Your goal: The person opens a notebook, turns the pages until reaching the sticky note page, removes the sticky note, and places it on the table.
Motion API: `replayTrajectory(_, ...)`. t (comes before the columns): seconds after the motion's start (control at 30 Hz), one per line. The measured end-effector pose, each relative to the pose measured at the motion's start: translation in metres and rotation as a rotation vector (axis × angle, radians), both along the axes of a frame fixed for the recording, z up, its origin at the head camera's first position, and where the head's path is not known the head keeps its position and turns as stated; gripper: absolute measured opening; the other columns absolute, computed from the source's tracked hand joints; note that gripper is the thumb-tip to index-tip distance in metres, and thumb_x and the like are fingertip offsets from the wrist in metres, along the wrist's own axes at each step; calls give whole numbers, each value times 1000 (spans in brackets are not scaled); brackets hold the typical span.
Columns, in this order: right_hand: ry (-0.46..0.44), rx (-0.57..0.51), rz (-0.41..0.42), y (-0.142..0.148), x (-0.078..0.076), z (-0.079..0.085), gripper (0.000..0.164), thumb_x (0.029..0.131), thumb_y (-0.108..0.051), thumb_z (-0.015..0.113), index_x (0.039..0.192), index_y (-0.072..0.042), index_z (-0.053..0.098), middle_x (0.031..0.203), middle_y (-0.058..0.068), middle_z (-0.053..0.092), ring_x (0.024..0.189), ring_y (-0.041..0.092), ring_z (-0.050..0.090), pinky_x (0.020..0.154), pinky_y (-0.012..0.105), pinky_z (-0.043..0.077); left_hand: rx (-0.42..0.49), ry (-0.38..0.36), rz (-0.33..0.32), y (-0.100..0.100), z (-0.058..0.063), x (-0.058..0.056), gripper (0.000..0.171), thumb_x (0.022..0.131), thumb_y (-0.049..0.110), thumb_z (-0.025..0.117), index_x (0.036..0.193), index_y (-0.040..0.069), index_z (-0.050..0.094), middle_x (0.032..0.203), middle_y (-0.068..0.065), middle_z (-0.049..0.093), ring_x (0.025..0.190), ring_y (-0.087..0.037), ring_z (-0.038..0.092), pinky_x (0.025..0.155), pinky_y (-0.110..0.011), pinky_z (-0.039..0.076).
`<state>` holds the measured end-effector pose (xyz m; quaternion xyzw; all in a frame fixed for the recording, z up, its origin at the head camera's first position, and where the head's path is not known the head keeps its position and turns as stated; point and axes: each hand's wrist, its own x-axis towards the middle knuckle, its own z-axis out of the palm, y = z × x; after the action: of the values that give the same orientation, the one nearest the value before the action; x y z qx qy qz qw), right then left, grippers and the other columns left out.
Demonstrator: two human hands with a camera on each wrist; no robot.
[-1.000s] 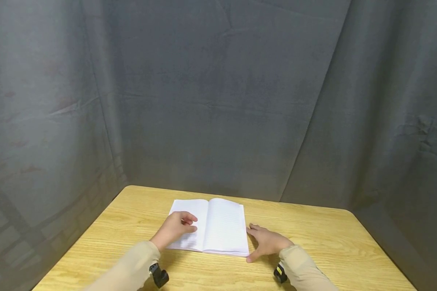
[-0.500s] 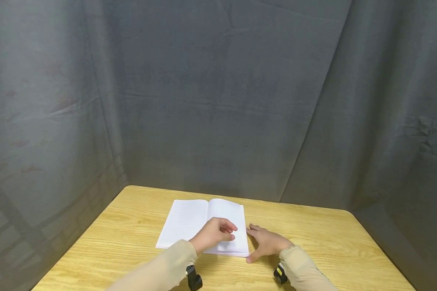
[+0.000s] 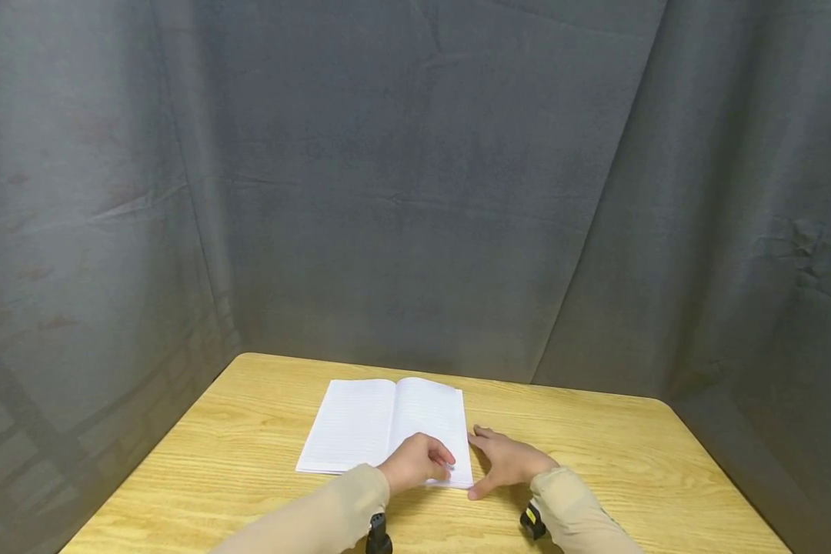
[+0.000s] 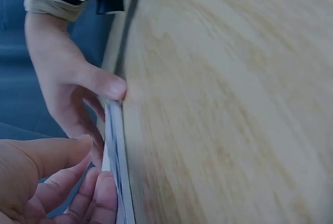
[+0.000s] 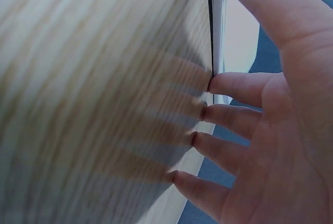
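Note:
A lined notebook (image 3: 353, 427) lies spread out on the wooden table, both pages showing white with faint lines. Over the lower part of its right page is my left hand (image 3: 415, 462), fingers loosely bent. In the left wrist view, a gap shows between that thumb and the fingers of the left hand (image 4: 57, 182), whose fingertips are at the notebook's edge (image 4: 118, 151). Beside the right edge, my right hand (image 3: 508, 459) rests with fingers spread, thumb at the near corner. The right wrist view shows the right hand's fingertips (image 5: 221, 81) on the tabletop along the notebook.
The wooden table (image 3: 595, 438) has rounded far corners. Grey curtains (image 3: 415, 192) hang behind it and at both sides. A black wrist device (image 3: 532, 522) sits under the right sleeve, and another wrist device (image 3: 378, 535) under the left.
My left hand has moved right, from over the left page across to the right page, then slightly toward the near edge. The right hand and the notebook have stayed in place.

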<state>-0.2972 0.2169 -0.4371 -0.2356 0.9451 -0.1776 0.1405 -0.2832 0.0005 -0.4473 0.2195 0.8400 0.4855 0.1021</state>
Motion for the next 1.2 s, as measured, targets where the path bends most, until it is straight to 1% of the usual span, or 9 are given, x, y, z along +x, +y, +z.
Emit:
replayTrajectory(0.1,-5,-5,1,0,-1,-1,103,68,-48,84,145,2,37,152,31,27,138,48,29,108,61,30,-32,21,8,3,-4,-2,12,74,-2,75,85,2,72,74,3,63,67,-6,53,64,-21,45)
replayTrajectory(0.23,-5,-6,6,1,0,-1,103,68,-48,83,145,1,37,152,30,27,139,48,29,108,61,29,-87,41,16,7,-7,-3,11,73,0,78,81,5,72,72,6,61,66,-5,51,65,-21,44)
replayTrajectory(0.37,-2,-10,15,2,1,-1,102,68,-47,84,145,3,38,151,32,27,138,48,29,107,62,29,-146,68,19,9,-7,-3,13,71,1,80,78,7,71,71,6,61,68,-5,50,66,-22,44)
replayTrajectory(0.47,-1,-18,23,2,2,1,101,69,-45,84,144,4,37,150,33,27,137,50,30,107,63,30,-170,81,20,10,-5,-3,15,69,1,82,77,8,71,71,5,61,67,-5,49,66,-22,43)
replayTrajectory(0.73,1,-19,25,2,1,2,101,69,-44,84,144,5,37,150,33,28,137,51,30,106,63,30,-191,87,41,11,-1,0,18,67,0,84,75,8,69,70,4,58,66,-5,47,65,-21,42)
replayTrajectory(0.93,7,-17,31,2,0,1,102,69,-46,84,144,5,37,150,34,28,137,51,30,106,63,30,-167,96,49,11,1,1,19,65,-2,84,74,6,69,69,2,59,64,-4,47,64,-19,43)
replayTrajectory(1.0,9,-16,31,2,0,1,102,69,-47,83,144,4,37,150,33,27,137,50,30,107,63,30,-154,86,54,11,2,0,19,65,-2,84,74,5,69,68,2,59,64,-5,48,63,-20,43)
replayTrajectory(1.2,5,-14,35,2,0,0,103,69,-48,83,144,5,37,151,33,26,136,51,31,106,63,30,-127,14,74,9,1,-3,15,69,0,83,74,4,69,66,3,58,63,-8,51,61,-21,43)
